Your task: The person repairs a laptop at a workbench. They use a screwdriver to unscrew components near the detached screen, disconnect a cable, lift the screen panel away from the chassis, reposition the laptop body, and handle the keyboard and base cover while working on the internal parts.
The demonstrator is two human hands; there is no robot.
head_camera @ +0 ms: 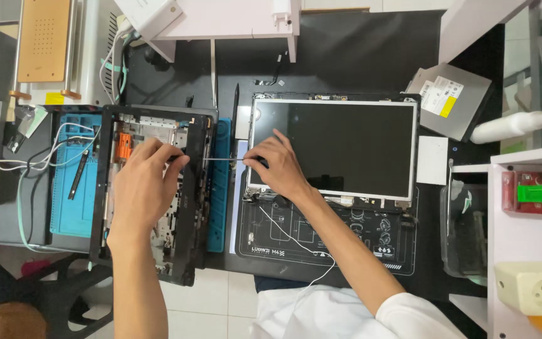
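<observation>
My left hand (144,188) rests on the opened black laptop base (186,251), its fingers pinched near the right edge of the chassis around the tip of a thin tool. My right hand (277,166) grips the handle end of that thin metal screwdriver (224,159), which runs level between both hands. The right hand lies over the left edge of a detached laptop screen panel (340,147) with a dark glass face and silver rim. An orange part (123,145) shows inside the chassis above my left hand.
A blue work mat (73,201) with a black tool lies left of the chassis. A black printed mat (321,242) lies under the screen. An optical drive (450,100) sits at the back right. White shelves (522,207) stand at the right, white cables (7,160) at the left.
</observation>
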